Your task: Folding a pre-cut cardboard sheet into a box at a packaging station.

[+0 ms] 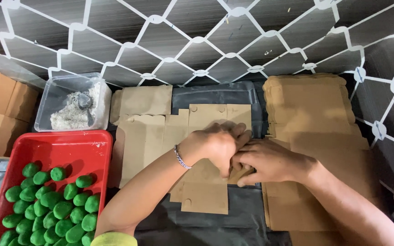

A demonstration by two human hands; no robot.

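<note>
A flat brown cardboard box blank (204,118) lies on a dark sheet in front of me. My left hand (215,146), with a thin bracelet at the wrist, presses down on the middle of the blank with its fingers curled over a flap. My right hand (265,161) meets it from the right, fingers pinching the same flap edge. Another flat blank (144,132) lies just to the left, partly under the first.
A tall stack of flat cardboard blanks (311,109) stands at the right. A red tray (83,152) with several green balls (53,205) is at the lower left. Behind it sits a clear tub (51,98) of grey-white powder. Brown boxes (1,109) stand far left; a patterned wall is behind.
</note>
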